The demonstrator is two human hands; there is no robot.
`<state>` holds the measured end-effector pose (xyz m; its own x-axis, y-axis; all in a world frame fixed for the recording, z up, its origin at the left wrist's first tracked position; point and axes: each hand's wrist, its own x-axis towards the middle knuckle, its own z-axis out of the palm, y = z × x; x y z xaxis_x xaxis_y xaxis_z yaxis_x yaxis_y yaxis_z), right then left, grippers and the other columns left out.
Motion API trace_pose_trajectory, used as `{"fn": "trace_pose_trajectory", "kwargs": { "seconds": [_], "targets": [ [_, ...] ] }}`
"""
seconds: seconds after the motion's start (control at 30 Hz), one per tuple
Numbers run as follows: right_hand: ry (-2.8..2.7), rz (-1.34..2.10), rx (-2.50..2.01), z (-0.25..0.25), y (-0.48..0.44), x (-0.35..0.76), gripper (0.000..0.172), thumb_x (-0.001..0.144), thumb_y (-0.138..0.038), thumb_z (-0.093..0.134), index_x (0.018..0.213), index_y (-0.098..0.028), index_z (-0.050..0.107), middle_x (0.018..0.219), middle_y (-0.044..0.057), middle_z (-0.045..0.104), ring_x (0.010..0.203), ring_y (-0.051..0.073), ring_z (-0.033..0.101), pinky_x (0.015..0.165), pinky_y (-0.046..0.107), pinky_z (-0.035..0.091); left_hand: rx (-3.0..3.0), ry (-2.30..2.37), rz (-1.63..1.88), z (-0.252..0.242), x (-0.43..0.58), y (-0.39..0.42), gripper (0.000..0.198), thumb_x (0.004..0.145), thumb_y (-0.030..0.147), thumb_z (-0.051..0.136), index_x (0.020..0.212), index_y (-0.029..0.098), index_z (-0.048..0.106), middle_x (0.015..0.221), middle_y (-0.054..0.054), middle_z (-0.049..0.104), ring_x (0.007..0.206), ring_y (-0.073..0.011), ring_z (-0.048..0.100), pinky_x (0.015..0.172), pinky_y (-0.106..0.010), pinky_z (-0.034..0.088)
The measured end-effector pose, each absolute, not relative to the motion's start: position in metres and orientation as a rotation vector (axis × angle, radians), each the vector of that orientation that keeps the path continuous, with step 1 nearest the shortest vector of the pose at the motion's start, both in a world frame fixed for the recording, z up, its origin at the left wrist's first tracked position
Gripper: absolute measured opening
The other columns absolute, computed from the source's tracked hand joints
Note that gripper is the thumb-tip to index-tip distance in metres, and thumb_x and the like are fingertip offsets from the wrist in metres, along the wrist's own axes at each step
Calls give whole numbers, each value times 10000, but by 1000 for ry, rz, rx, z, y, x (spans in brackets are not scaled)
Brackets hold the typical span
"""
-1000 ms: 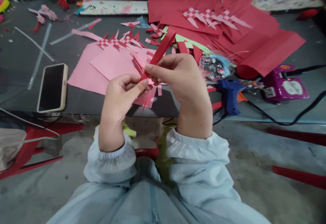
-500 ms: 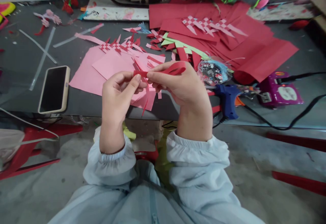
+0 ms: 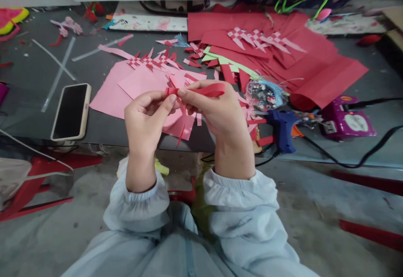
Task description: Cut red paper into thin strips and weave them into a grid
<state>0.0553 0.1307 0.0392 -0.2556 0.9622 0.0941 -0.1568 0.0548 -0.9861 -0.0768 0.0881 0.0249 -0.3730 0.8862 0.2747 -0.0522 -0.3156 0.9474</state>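
Both hands pinch one red paper strip above the near part of the table. My left hand is closed on its left end, thumb and forefinger pressed together. My right hand grips it close by, with a folded loop of the strip lying over the back of the fingers. Beneath them are pink paper sheets and thin red paper pieces, partly hidden by the hands. Several woven red-and-pink paper fish lie on the pink sheets just beyond.
A phone lies at the left. Red paper sheets with more woven fish are stacked at the back right. A bag of beads, a blue glue gun and a purple box with black cords sit at the right.
My right hand has shifted slightly left, closer to my left hand, along the strip. The strip's loop has moved left with it. The whole view has tilted a little.
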Motion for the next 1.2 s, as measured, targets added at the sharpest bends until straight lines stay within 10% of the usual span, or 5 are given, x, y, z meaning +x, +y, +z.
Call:
{"fn": "trace_pose_trajectory", "kwargs": {
  "seconds": [0.5, 1.2],
  "targets": [
    [-1520, 1558, -781, 43, 133, 75, 680, 743, -835, 503, 901, -229, 769, 923, 59, 732, 933, 193, 688, 775, 317, 558, 1211, 1374, 1810, 29, -95, 87, 108, 729, 208, 808, 701, 231, 706, 586, 41, 641, 470, -72, 523, 465, -219, 459],
    [-1521, 1540, -865, 40, 131, 61, 290, 661, -410, 837, 684, -144, 724, 614, -3, 632, 573, 87, 493, 543, 249, 404, 1365, 1434, 1605, 27, -95, 83, 100, 771, 287, 799, 795, 207, 744, 716, 6, 693, 604, -92, 573, 544, -250, 467]
  ]
}}
